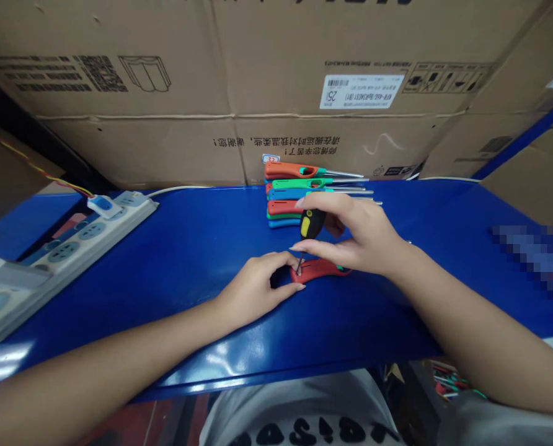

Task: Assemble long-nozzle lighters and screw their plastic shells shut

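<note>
A red long-nosed gas lighter (320,269) lies flat on the blue tabletop (174,248). My left hand (260,285) pinches its handle end between thumb and fingers. In my right hand (355,232) is a black and yellow screwdriver (311,224), held upright by the handle. Its thin shaft points down at the lighter's handle end, beside my left fingertips; whether the tip sits in a screw cannot be made out. Part of the lighter's front is hidden under my right hand. Just beyond, several orange, green, blue and red lighters (295,169) are stacked with metal nozzles pointing right.
A white power strip (79,248) with plugs runs along the left side. Tall cardboard (165,148) stands along the back edge. A blurred-out object (537,260) lies on the right. Below the table at right, a container holds colourful pieces (448,379).
</note>
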A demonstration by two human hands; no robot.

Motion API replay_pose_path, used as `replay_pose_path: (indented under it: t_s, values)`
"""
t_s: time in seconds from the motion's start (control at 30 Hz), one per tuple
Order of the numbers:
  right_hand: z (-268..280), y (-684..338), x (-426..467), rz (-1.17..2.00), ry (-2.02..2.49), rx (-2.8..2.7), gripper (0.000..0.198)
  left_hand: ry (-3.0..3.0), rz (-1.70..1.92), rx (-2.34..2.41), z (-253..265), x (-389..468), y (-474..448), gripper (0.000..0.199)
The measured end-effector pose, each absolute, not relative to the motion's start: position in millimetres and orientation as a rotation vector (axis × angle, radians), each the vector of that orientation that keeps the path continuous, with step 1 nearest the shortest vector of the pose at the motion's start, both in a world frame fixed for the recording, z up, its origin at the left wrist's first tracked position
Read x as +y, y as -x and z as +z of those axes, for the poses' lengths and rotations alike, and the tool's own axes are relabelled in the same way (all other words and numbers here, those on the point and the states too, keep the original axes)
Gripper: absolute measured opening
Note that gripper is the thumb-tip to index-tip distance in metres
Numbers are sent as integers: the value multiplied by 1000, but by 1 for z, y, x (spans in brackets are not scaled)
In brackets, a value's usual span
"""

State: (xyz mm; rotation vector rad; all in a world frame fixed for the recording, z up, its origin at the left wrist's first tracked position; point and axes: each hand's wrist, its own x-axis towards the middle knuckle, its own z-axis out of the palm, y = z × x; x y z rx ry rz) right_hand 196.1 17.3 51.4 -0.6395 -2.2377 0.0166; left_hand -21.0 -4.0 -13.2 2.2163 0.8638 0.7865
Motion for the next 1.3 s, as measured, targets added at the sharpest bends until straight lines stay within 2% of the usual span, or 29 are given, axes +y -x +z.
replay_pose_path:
  t_s: [0.13, 0.2, 0.27, 0.4, 0.47, 0.63, 0.83, 0.9, 0.97, 1.03, 1.1, 1.23, 1.3]
  values:
    - [51, -192, 13, 450, 678, -2177, 43, -2203, 773, 860, -14, -2, 22, 19]
    - [50, -190, 12, 503, 677, -2132, 39, -2204, 764, 865, -14, -2, 22, 18]
    - [48, -191, 12, 318, 706, -2132, 40, -2206, 764, 859, -14, -2, 23, 18]
    - [45, -196, 14, -330, 670, -2144, 49, -2225, 776, 839, -17, -1, 23, 18]
    - [46, -195, 12, -400, 647, -2168, 45, -2235, 782, 845, -17, -1, 22, 19]
    - [49, -188, 7, 77, 744, -2229, 45, -2232, 794, 847, -17, -1, 21, 19]
    - [47, -190, 10, -254, 680, -2116, 43, -2264, 802, 842, -18, 0, 22, 23]
    - [49, -189, 9, -74, 683, -2099, 33, -2253, 794, 843, -17, 0, 22, 21]
    - [53, -187, 7, 200, 699, -2094, 33, -2241, 786, 839, -17, -1, 22, 21]
    - [56, -185, 6, 321, 689, -2102, 35, -2241, 785, 830, -17, -1, 21, 21]
    - [56, -186, 6, 188, 667, -2108, 31, -2245, 789, 824, -17, -1, 21, 21]
    - [54, -193, 9, -354, 628, -2096, 31, -2272, 807, 817, -18, 0, 22, 22]
    - [55, -195, 8, -424, 558, -2140, 34, -2289, 804, 824, -18, 0, 22, 22]
